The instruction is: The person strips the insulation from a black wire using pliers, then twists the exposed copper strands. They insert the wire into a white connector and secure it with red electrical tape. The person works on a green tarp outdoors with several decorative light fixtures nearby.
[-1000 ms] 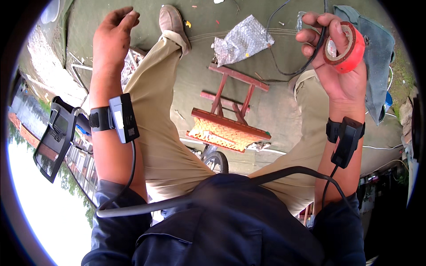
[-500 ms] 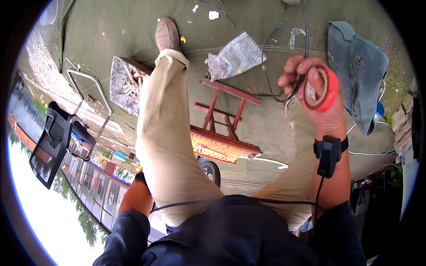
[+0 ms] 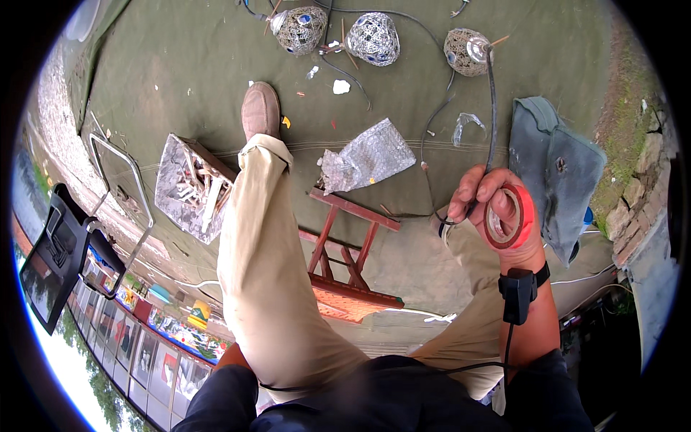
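On the right hand [image 3: 495, 189], red tape [image 3: 529, 220] seemingly rings the thumb [image 3: 503, 206].

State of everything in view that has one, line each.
Right hand: closed on black cable
Left hand: hidden
Red tape roll: looped on right hand
Box: open, pale pieces inside
Bubble-wrap pouch: wrinkled
Woven balls: three, lying on tarpaulin
Trouser cuff: rolled up
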The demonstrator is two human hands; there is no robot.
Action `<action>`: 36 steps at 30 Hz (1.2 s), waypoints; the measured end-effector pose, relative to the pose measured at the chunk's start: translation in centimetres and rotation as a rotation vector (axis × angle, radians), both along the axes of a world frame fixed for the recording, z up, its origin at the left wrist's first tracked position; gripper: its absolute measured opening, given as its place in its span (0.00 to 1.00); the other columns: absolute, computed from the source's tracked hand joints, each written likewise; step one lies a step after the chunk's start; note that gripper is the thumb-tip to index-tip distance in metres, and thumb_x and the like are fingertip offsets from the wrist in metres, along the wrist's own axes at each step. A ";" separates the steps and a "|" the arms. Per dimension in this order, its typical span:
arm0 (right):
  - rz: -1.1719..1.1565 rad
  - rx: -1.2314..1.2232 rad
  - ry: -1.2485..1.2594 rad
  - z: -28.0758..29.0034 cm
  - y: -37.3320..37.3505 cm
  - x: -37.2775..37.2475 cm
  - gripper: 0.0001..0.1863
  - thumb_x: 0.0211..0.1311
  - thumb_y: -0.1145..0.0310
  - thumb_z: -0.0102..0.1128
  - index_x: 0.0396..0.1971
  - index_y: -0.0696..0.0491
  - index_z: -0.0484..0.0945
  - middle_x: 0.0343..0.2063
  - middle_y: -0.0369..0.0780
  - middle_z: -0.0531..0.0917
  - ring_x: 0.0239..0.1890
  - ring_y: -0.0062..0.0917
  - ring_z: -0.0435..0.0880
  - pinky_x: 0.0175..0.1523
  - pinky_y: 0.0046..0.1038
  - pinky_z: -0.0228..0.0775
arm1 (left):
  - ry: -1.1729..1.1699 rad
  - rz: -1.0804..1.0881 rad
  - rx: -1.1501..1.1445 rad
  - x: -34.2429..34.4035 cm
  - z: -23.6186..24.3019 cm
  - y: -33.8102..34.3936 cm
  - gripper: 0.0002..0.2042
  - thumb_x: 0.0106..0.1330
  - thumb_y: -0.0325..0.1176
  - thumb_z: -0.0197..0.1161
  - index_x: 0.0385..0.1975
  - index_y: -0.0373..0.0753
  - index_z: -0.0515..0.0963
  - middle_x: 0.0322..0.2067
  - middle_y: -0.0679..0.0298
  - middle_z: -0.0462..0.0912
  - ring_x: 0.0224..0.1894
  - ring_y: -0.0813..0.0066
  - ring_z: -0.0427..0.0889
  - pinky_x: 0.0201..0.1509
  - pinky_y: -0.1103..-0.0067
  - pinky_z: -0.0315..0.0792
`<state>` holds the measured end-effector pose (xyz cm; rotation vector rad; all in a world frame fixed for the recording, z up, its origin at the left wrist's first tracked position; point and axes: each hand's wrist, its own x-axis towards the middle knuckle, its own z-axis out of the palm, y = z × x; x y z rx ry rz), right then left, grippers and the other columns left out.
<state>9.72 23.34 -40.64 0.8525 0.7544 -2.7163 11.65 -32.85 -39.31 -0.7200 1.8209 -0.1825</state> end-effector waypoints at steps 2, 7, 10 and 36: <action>-0.033 0.013 0.028 0.3 -0.1 0.0 0.15 0.66 0.60 0.64 0.39 0.58 0.79 0.43 0.47 0.79 0.42 0.39 0.85 0.48 0.37 0.78 | 0.019 0.025 0.013 -1.0 0.0 -0.6 0.14 0.64 0.32 0.61 0.45 0.30 0.77 0.29 0.62 0.83 0.30 0.75 0.82 0.33 0.79 0.74; -0.132 0.028 0.056 1.0 0.4 0.3 0.15 0.70 0.61 0.60 0.43 0.58 0.78 0.45 0.48 0.79 0.42 0.38 0.85 0.46 0.34 0.78 | 0.125 0.185 0.073 -5.0 2.3 -3.1 0.14 0.64 0.33 0.61 0.44 0.30 0.76 0.28 0.62 0.82 0.29 0.75 0.82 0.33 0.79 0.75; -0.191 0.038 0.050 1.7 1.1 -0.2 0.15 0.71 0.61 0.58 0.45 0.58 0.77 0.46 0.47 0.80 0.42 0.36 0.85 0.44 0.32 0.77 | 0.316 0.324 0.139 -11.1 5.4 -4.6 0.13 0.64 0.33 0.60 0.44 0.31 0.76 0.28 0.62 0.82 0.29 0.75 0.82 0.32 0.79 0.75; -0.378 0.594 -0.017 16.1 -5.1 1.5 0.12 0.73 0.64 0.53 0.48 0.55 0.77 0.42 0.41 0.83 0.41 0.29 0.86 0.40 0.27 0.80 | 0.261 0.271 1.916 -22.4 14.5 30.1 0.19 0.64 0.32 0.58 0.52 0.30 0.69 0.50 0.47 0.80 0.50 0.55 0.84 0.56 0.67 0.80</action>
